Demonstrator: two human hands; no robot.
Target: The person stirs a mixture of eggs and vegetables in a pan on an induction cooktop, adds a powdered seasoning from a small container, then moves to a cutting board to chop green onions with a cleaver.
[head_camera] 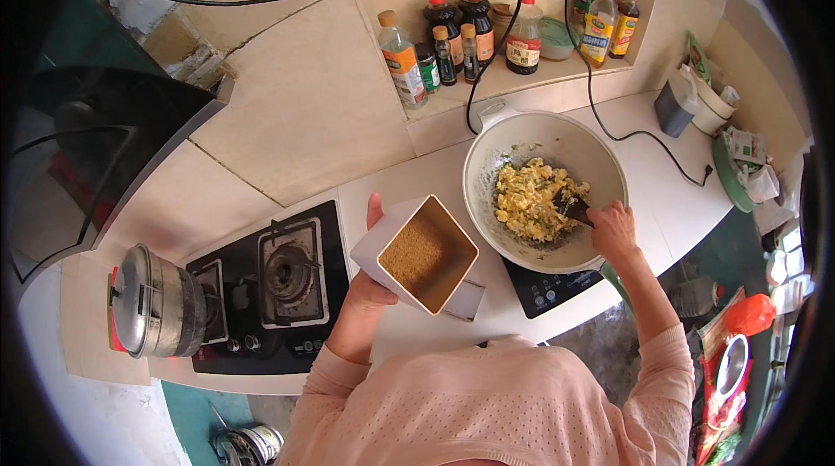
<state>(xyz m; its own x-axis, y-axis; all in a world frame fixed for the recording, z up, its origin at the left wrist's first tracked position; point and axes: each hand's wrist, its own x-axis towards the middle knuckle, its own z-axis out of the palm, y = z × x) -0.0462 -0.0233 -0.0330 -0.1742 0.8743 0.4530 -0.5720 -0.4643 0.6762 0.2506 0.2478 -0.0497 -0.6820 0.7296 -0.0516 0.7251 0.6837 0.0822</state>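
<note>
My left hand [370, 283] holds a square white canister [375, 241], tilted so its open top shows a brown granular seasoning [412, 257] inside. A small square lid [467, 300] lies on the counter just beyond the canister's lower corner. My right hand [613, 229] grips a dark spatula [575, 208], whose blade is in cooked egg with green bits [531, 198]. That food lies in a large light-coloured wok [479, 218], which stands on a black induction cooker [551, 293]. The canister is left of the wok, apart from it.
A gas stove [333, 250] and a lidded steel pot [160, 309] stand at the left. Sauce bottles [524, 42] line the wall ledge [450, 97] behind the wok. A black cable [626, 136] hangs onto the counter at the right, near a green tray [725, 172] and containers [678, 100].
</note>
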